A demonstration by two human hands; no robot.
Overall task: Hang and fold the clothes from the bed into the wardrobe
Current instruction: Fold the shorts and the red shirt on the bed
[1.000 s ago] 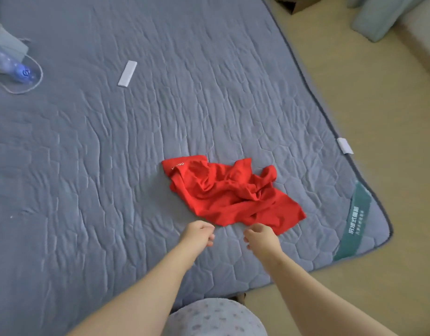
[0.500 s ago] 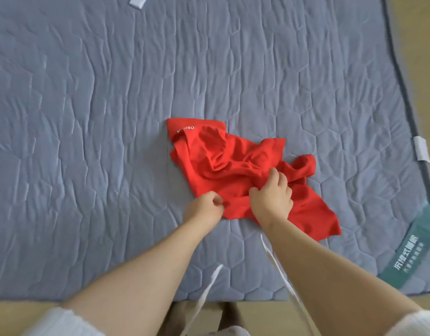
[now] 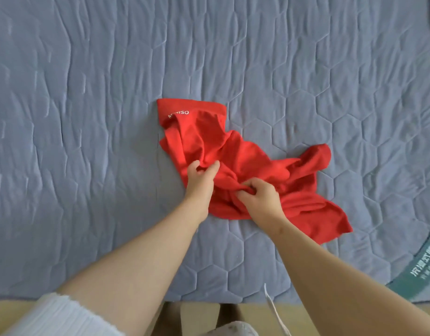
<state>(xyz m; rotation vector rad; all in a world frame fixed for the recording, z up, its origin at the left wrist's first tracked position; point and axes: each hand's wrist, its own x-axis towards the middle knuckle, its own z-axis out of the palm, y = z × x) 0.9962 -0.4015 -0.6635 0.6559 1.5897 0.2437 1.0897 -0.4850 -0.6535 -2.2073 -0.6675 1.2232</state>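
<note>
Garment: a red garment (image 3: 245, 154) lies crumpled on the bed, near the edge closest to the person and a little right of the middle of the view.
Waistband: a flat red band (image 3: 192, 110) with white lettering forms the far left end of the garment (the first letters are creased and hard to read).
Spread: from the band the cloth runs in loose folds toward the right, ending in a rolled lump at the far right and a flatter flap at the near right.
Left hand: the left hand (image 3: 200, 183) sits on the near left part of the garment, thumb and fingers drawn toward each other and pinching up a small ridge of the red cloth.
Right hand: the right hand (image 3: 260, 197) is just beside the left, at the middle of the garment, its fingers curled tightly round a bunched fold of the cloth.
Arms: both forearms reach in bare from the bottom of the view, and a white ribbed sleeve (image 3: 61, 316) is pushed up on the left arm.
Bed: a blue-grey quilted cover (image 3: 87, 117) with a hexagon stitch pattern fills most of the view.
Label: a teal fabric tag (image 3: 424, 270) with pale lettering sits at the cover's near right corner, well apart from the garment.
Cord: a thin white cord (image 3: 274, 311) hangs near the right arm at the bottom.
Floor: a pale yellowish floor (image 3: 15, 309) shows below the edge of the bed.
</note>
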